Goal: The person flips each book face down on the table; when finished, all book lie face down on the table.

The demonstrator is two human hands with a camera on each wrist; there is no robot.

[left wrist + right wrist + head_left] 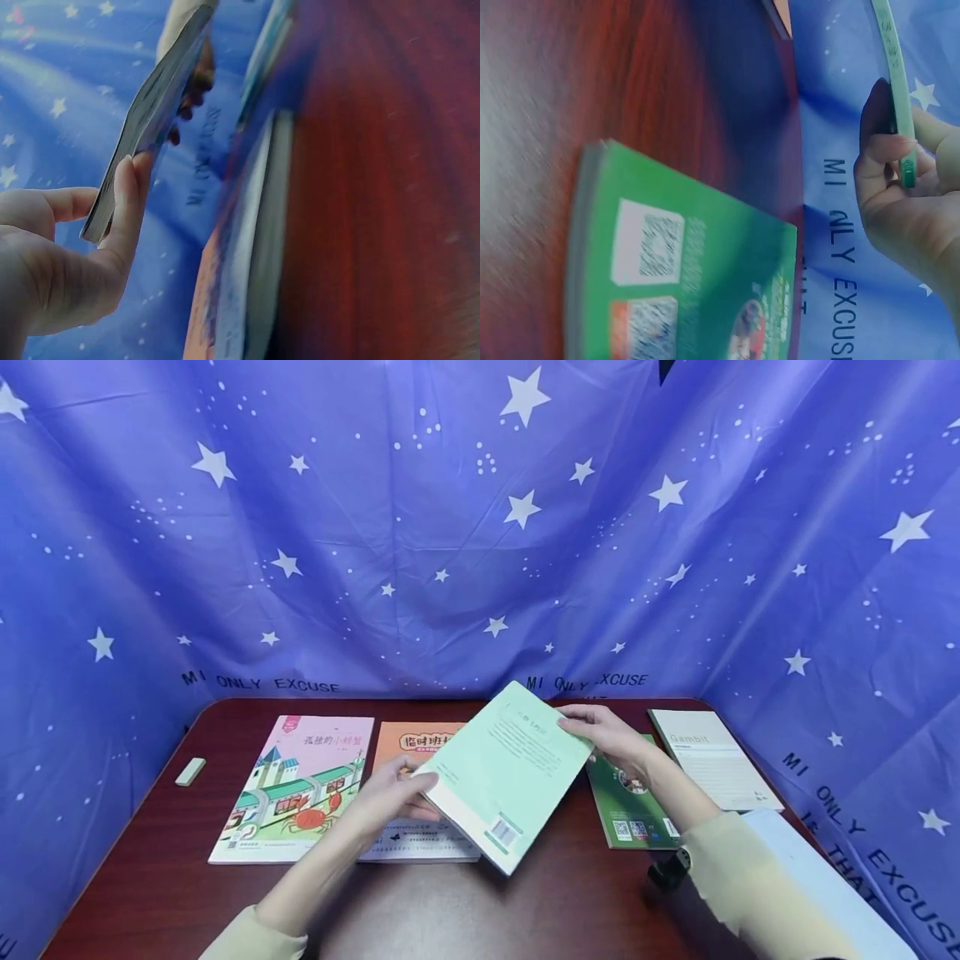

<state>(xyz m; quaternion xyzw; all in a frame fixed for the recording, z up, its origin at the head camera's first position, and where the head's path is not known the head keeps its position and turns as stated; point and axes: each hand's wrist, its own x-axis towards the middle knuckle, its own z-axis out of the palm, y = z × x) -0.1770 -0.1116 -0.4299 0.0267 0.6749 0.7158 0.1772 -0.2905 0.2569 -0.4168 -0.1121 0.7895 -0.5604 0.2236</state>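
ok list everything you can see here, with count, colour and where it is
light green book: 1, pale green, held tilted above the table centre
pink book: 1, pink with crab picture, flat at left
orange book: 1, orange, flat beside the pink one
dark green book: 1, green, flat right of centre
Gambit notebook: 1, grey-white, far right
eraser: 1, pale, left edge
table: 1, dark red
backdrop: 1, blue with stars
left hand: grips book's left edge
right hand: grips book's far edge

A pale green paperback book (pixel 504 772) is held tilted above the table, back cover up, a barcode sticker near its lower corner, overlapping the orange-covered book beneath.
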